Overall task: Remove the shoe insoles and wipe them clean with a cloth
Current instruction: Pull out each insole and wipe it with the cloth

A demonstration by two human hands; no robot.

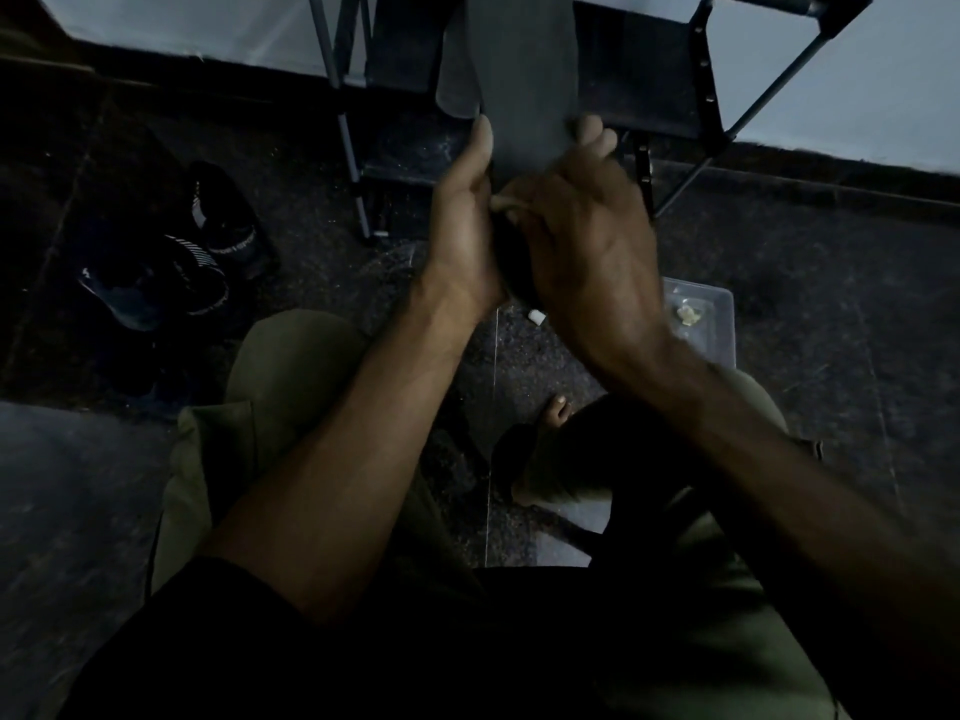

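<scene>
A grey insole [524, 70] stands upright in front of me, its top cut off by the frame edge; a second grey insole edge [454, 90] shows just behind it on the left. My left hand [462, 226] grips the insole's lower left edge. My right hand [587, 241] holds the lower right edge, fingers wrapped behind it and blurred. Something dark [511, 267] sits between my palms; whether it is the cloth I cannot tell. A pair of black shoes [176, 262] with white stripes lies on the floor at the left.
A metal-framed rack [706, 80] with dark shelves stands just beyond the insole. A clear plastic box [711, 314] sits on the floor at the right, and a small white piece [537, 317] lies near it. My legs in olive trousers and a bare foot [556, 413] fill the foreground.
</scene>
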